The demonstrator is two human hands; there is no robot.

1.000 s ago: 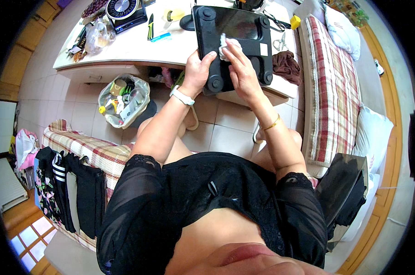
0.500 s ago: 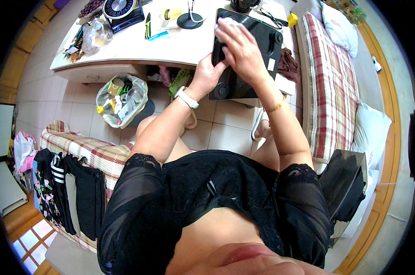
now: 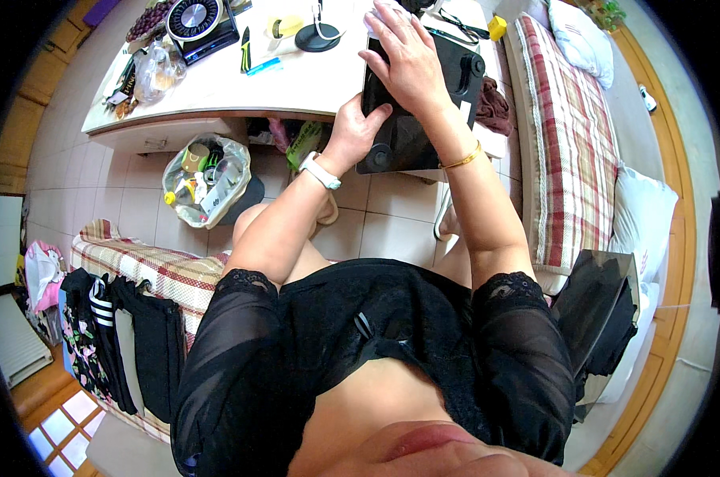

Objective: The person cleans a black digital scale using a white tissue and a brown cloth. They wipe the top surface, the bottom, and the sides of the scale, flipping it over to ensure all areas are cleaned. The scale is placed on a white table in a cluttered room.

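A black bathroom scale (image 3: pixel 414 141), flat and square, lies with its round feet upward at the right end of the white table (image 3: pixel 201 91). It juts past the table's near edge. My left hand (image 3: pixel 354 131) is closed around the scale's left edge, thumb on top. Over the far part of the scale, my right hand (image 3: pixel 406 60) presses a white wipe (image 3: pixel 372 22) with its fingers stretched out. Most of the wipe is hidden under those fingers.
On the table stand a knife (image 3: pixel 245 52), a blue strip (image 3: pixel 263 67), a black round stand (image 3: pixel 318 37) and a plastic bag (image 3: pixel 157 73). A lined trash bin (image 3: pixel 209 181) sits on the floor. To the right is a plaid-covered sofa (image 3: pixel 570 143), with brown cloth (image 3: pixel 493 107) beside the scale.
My right hand has slid farther away along the scale with the wipe, toward its far left corner. My left hand keeps its hold on the left edge, shifted slightly.
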